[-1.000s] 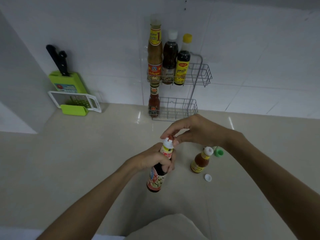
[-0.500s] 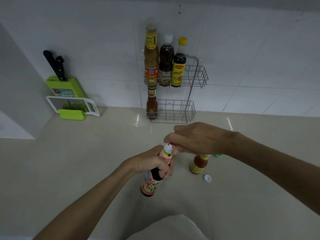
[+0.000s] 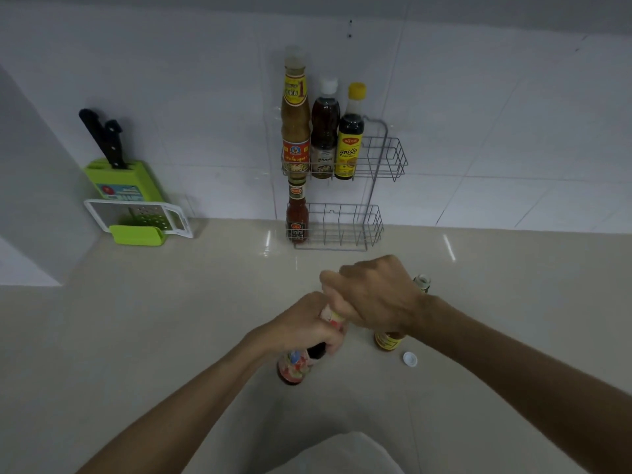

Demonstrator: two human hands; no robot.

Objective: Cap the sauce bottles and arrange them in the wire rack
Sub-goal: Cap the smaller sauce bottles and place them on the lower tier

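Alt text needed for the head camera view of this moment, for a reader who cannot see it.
Over a beige counter, the left hand grips a dark sauce bottle by its neck while the right hand closes over its top. A small orange sauce bottle and a loose white cap sit beside them; four bottles stand in the wall-side wire rack.

The right hand (image 3: 376, 297) hides the held bottle's (image 3: 294, 366) top and most of the small orange bottle (image 3: 388, 341).
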